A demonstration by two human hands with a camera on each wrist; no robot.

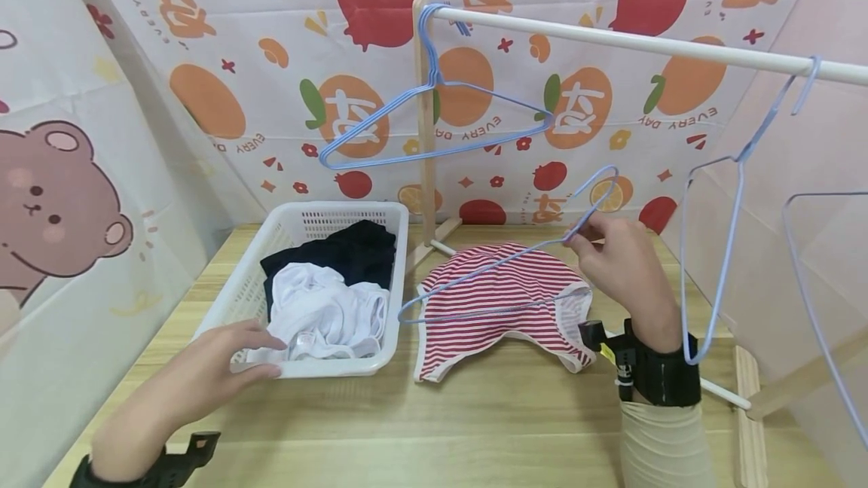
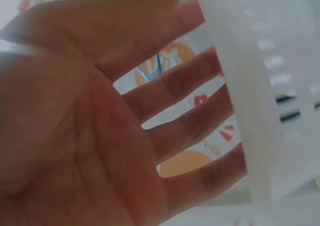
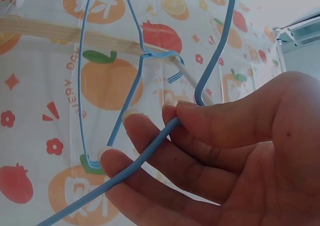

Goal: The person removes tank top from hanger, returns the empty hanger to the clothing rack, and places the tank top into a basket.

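My right hand [image 1: 620, 258] pinches a blue wire clothes hanger [image 1: 484, 266] at the base of its hook, between thumb and fingertips. The hanger tilts down to the left, overlapping a red-and-white striped garment [image 1: 498, 285] with white trim that lies on the table. In the right wrist view, the thumb presses the blue wire [image 3: 145, 153] against the fingers. My left hand [image 1: 213, 364] is at the near left corner of a white plastic basket [image 1: 401, 277]. Its fingers are spread and mostly straight, with the tips hidden behind the basket's rim in the left wrist view.
Inside the basket lie a white garment [image 1: 325, 315] and a black one [image 1: 353, 251]. Several blue hangers [image 1: 434, 153] hang at the left end of a white rail [image 1: 610, 38]. Another blue hanger [image 1: 728, 262] hangs at the right, close to my right forearm. A wooden post [image 1: 426, 194] supports the rail.
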